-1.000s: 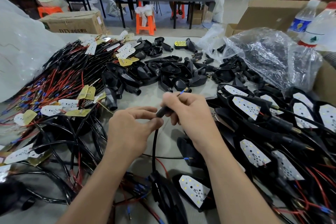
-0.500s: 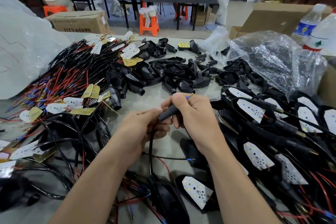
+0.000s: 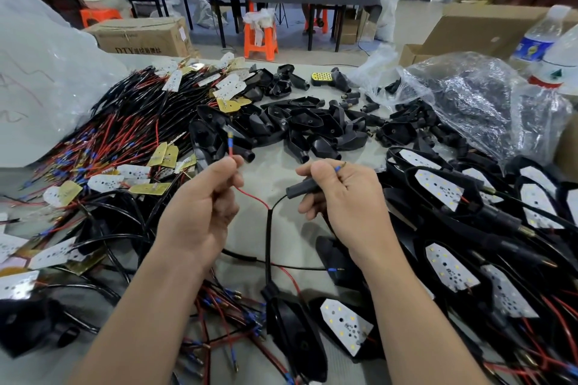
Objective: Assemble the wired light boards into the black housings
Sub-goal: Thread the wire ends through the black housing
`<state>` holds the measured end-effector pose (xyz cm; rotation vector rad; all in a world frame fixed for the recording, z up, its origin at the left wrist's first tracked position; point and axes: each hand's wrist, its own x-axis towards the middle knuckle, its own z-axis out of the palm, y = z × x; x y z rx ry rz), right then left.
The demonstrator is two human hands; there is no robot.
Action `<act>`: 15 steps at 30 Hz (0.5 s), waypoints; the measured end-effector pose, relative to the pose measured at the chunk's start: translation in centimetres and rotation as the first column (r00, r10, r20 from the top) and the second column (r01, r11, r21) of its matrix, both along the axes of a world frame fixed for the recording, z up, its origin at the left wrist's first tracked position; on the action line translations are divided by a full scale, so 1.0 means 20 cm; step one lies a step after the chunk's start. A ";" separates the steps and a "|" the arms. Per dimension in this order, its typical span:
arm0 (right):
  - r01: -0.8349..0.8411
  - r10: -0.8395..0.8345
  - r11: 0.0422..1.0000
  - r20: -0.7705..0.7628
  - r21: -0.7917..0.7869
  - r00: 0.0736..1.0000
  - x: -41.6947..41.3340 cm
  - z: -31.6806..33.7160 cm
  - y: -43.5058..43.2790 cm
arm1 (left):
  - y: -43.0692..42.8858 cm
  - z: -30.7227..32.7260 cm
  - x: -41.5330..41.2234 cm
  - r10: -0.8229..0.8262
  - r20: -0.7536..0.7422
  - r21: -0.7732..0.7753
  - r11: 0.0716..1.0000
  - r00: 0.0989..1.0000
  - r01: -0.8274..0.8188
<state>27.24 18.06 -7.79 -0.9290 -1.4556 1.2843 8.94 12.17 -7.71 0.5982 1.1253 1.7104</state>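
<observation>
Left grip (image 3: 200, 212) pinching red wire (image 3: 253, 196), right grip (image 3: 344, 197) curled round black sleeve (image 3: 301, 189), black housing (image 3: 297, 337) lying below.

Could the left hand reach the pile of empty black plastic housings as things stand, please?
Probably yes: only grey tabletop separates the left hand from the black plastic housings. But it pinches a thin red wire, which it would have to release.

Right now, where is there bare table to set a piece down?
A bare strip between left hand, right hand and empty housings; smaller patch between the wrists, crossed by wires. Crowded: wired boards left, filled housings right.
</observation>
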 end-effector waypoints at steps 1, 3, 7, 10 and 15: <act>-0.002 0.001 1.000 -0.036 -0.026 0.999 0.00 0.00 0.01 | 0.00 0.00 0.01 -0.033 -0.105 -0.003 0.999 0.994 0.033; -0.002 -0.004 0.998 -0.095 -0.067 0.995 0.01 0.01 0.02 | -0.01 0.00 0.03 -0.087 -0.338 -0.047 0.996 0.937 0.075; 0.022 -0.038 0.994 -0.151 -0.106 0.988 0.02 0.00 0.03 | -0.01 0.00 0.10 -0.206 -0.563 -0.156 0.978 0.800 0.142; 0.025 -0.054 0.989 -0.199 -0.148 0.979 0.03 0.01 0.03 | -0.01 -0.01 0.13 -0.200 -0.569 -0.190 0.976 0.798 0.110; 0.041 -0.061 0.992 -0.172 -0.115 0.983 0.02 0.00 0.03 | 0.00 -0.02 0.13 -0.205 -0.614 -0.211 0.973 0.762 0.091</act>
